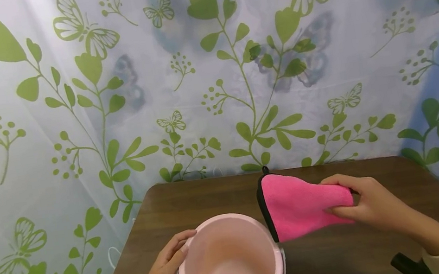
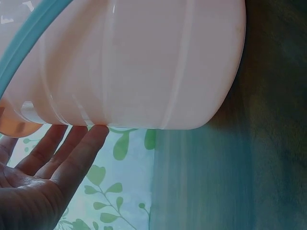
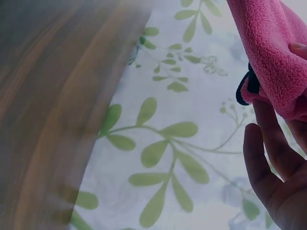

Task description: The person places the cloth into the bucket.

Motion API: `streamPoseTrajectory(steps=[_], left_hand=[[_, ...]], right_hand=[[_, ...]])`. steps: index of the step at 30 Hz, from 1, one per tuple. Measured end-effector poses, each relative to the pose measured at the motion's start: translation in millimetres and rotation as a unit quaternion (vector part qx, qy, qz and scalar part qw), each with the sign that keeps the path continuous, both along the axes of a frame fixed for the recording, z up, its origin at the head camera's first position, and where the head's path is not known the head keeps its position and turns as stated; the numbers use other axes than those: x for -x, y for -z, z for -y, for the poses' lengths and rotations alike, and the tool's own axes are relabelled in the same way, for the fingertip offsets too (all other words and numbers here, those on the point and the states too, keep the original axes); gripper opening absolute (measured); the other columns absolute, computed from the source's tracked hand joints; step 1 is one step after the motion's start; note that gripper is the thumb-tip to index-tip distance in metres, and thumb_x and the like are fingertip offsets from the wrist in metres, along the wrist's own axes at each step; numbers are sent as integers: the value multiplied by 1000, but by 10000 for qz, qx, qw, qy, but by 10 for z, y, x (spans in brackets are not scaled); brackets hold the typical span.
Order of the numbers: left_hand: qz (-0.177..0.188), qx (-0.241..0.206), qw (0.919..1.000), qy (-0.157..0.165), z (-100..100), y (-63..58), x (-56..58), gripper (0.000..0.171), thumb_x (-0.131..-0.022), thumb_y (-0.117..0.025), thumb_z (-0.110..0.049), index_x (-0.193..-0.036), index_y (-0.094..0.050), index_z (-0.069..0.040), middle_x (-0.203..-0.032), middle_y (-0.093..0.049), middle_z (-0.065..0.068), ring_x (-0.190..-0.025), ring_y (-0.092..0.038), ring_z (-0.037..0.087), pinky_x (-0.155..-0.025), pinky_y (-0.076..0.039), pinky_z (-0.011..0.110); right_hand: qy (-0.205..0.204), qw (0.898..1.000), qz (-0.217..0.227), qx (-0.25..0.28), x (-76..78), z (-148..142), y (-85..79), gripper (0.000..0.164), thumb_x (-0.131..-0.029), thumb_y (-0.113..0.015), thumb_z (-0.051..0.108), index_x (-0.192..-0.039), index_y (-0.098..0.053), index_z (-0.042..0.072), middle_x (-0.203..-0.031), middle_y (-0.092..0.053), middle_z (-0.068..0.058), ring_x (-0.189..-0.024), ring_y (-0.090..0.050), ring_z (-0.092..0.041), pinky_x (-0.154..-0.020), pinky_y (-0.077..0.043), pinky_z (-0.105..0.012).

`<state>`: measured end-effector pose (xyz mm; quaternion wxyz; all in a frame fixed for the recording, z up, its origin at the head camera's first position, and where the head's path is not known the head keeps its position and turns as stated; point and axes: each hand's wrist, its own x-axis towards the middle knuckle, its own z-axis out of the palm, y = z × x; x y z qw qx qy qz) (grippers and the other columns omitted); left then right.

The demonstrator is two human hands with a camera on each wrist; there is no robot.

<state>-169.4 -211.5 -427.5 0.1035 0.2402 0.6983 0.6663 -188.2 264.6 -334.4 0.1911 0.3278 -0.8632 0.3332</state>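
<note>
A pink bucket (image 1: 230, 266) stands upright at the front of the table, its open mouth and bare inside facing me. My left hand (image 1: 164, 269) rests against the bucket's left side near the rim. In the left wrist view the fingers (image 2: 79, 153) reach out fairly straight, their tips at the bucket wall (image 2: 144, 67). To the right of the bucket, my right hand (image 1: 359, 204) pinches a bright pink cloth (image 1: 301, 207) between thumb and fingers, holding it up above the table. The cloth is folded, with black edging and a small black loop at its far corner.
The brown wooden table (image 1: 198, 196) reaches back to a hanging curtain (image 1: 196, 89) printed with green leaves and butterflies. A dark object (image 1: 408, 265) lies by my right sleeve at the lower right. The bucket's handle (image 2: 36, 33) crosses its side.
</note>
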Motion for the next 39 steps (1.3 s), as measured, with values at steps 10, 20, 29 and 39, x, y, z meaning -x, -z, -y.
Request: streamPoseTrajectory(steps=[10,20,29,39], left_hand=[[70,39,10000,-40,-8,0,0,38,-112,-37,-14,-147,-42,-4,-142,-48,27,-114,-62,27,-86,-57,41],[71,31,9999,-104,-17,4,16,38,-111,-38,-16,-147,-43,-3,-143,-47,28,-116,-61,25,-88,-56,40],[289,100,9994,-181,-27,-14,-1,39,-112,-38,-18,-147,-42,-3,-143,-47,25,-114,-63,24,-87,-57,41],[148,275,9990,-329,-36,-24,10,38,-112,-39,-18,-146,-45,-4,-149,-46,18,-118,-61,21,-90,-55,37]], right_hand=[[-577,9980,-6,243,77,276,-83,48,-80,-86,5,-119,-67,23,-95,-67,11,-67,-57,-6,-55,-47,-24],[-1050,9939,222,270,114,560,-88,44,-82,-85,9,-120,-68,23,-103,-70,9,-76,-62,-7,-61,-51,-26],[-1883,9821,33,87,140,854,-38,44,-82,-83,4,-118,-67,23,-104,-69,10,-81,-62,-6,-69,-52,-24],[-1995,9783,28,-554,129,1070,-2,35,-88,-80,14,-118,-66,26,-108,-68,15,-88,-62,-1,-75,-53,-23]])
